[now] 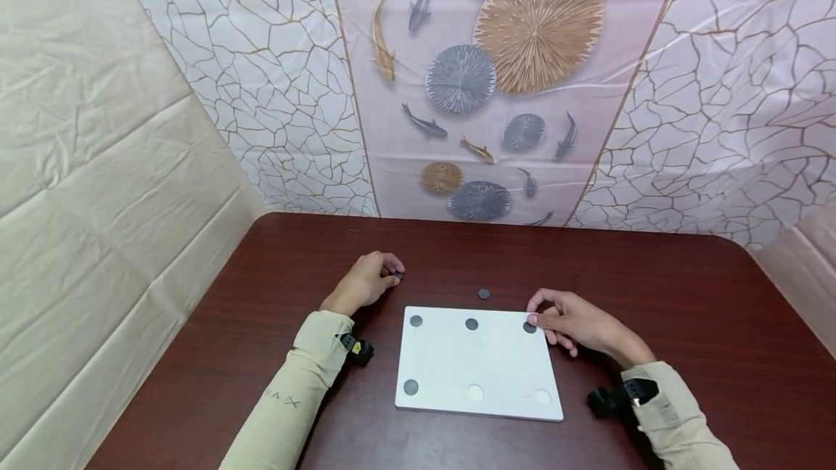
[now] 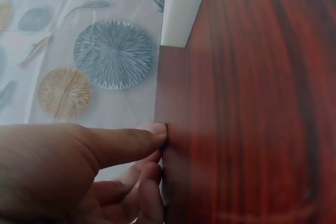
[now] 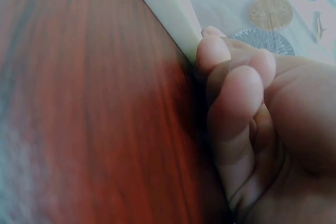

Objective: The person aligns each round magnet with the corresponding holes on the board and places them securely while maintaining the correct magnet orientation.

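A white rectangular board (image 1: 483,361) lies on the table with round spots along its two long sides. Dark discs sit at the far left (image 1: 416,320), far middle (image 1: 472,324) and near left spots (image 1: 411,387). The near middle spot (image 1: 475,392) and near right spot (image 1: 543,398) look pale. Beyond the board's far left corner, my left hand (image 1: 366,281) pinches a small dark disc (image 1: 398,276) at the tabletop. My right hand (image 1: 575,319) has thumb and forefinger on a dark disc (image 1: 530,328) at the board's far right corner, partly covering it.
Another dark disc (image 1: 484,294) lies on the brown wooden table (image 1: 313,252) just beyond the board. A patterned curtain (image 1: 483,129) hangs behind the table's far edge, and a cream cloth (image 1: 98,165) hangs along the left side.
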Demonstrator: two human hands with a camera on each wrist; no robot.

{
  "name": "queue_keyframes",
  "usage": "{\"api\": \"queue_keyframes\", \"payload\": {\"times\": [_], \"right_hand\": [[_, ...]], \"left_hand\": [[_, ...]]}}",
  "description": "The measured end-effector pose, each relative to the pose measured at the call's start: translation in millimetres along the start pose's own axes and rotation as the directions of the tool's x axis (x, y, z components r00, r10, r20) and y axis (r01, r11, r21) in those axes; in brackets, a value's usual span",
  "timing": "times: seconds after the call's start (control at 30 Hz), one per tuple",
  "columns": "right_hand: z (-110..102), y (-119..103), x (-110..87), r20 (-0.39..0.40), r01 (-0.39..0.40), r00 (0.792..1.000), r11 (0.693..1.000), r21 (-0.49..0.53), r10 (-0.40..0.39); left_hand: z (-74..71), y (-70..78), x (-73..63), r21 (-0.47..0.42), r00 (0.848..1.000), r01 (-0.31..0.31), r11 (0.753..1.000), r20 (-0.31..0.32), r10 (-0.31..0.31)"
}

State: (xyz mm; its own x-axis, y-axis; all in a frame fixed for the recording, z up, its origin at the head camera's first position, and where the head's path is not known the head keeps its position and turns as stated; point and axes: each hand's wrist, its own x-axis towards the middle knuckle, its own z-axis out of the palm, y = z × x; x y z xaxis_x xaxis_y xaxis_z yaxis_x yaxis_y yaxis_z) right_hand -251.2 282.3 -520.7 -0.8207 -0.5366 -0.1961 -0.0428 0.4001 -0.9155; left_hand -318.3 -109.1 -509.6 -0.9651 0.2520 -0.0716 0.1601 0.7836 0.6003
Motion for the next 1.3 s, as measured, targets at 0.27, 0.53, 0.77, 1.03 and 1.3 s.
{"api": "queue_keyframes", "payload": {"times": [0.27, 0.53, 0.77, 1.03, 1.3], "right_hand": [[-1.6, 0.6, -1.8, -0.001, -0.008, 1.0, 1.0, -0.002, 0.008], [-3.7, 0.0, -5.6, -0.017, -0.012, 1.0, 1.0, -0.005, 0.012], [-2.9, 1.4, -6.3, -0.02, -0.038, 0.999, 0.999, -0.002, 0.038], [-1.7, 1.6, -2.2, -0.025, -0.046, 0.999, 0.999, -0.015, 0.045], [-0.7, 3.0, 0.2, -0.026, -0.037, 0.999, 0.999, -0.018, 0.037]], "left_hand": [[-4.2, 0.5, -2.6, -0.031, 0.999, -0.018, 0.999, 0.046, 0.019], [-6.1, 6.9, 0.3, -0.014, 0.998, -0.027, 1.0, 0.05, 0.028], [-4.6, 6.2, 0.5, -0.006, 0.996, -0.044, 0.999, 0.077, 0.045], [-7.5, 7.7, -1.2, 0.014, 0.994, -0.091, 0.996, 0.07, 0.089], [-6.9, 13.7, -8.5, -0.033, 0.976, -0.178, 0.983, 0.12, 0.181]]}}
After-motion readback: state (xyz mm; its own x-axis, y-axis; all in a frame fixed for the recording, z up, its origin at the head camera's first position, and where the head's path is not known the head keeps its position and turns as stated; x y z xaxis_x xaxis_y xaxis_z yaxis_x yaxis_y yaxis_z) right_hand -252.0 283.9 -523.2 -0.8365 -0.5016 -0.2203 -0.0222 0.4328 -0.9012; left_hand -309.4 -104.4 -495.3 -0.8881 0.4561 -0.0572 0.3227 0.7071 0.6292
